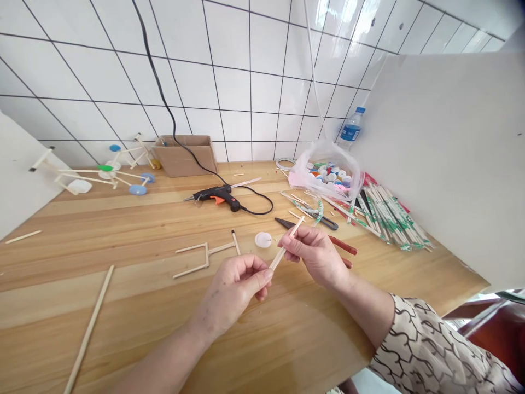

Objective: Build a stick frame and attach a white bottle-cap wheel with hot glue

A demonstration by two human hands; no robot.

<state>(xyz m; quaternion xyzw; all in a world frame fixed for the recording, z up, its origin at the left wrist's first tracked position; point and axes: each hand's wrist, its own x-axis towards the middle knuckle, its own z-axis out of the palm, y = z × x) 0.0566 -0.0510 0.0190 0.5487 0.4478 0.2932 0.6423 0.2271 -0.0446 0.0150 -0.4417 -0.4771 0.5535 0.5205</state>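
Note:
Between my hands is a slanting pair of short wooden chopstick pieces (279, 257), lying side by side. My left hand (241, 282) pinches their lower end. Farther up, my right hand (314, 253) grips them between thumb and fingers, and one tip sticks out above. A small frame of glued sticks (208, 257) lies flat just beyond my left hand, with a dark tip on one piece. White round caps (263, 239) rest on the table beyond the gap between my hands. Pliers with red handles (343, 245) lie partly hidden behind my right hand.
A black glue gun (215, 195) lies behind, its cord running up the tiled wall. A stick-and-cap model (110, 174) and cardboard box (186, 156) stand back left. At right are a bag of bottle caps (328, 172), wrapped chopsticks (396, 216) and a water bottle (351, 128). A long stick (90, 328) lies left.

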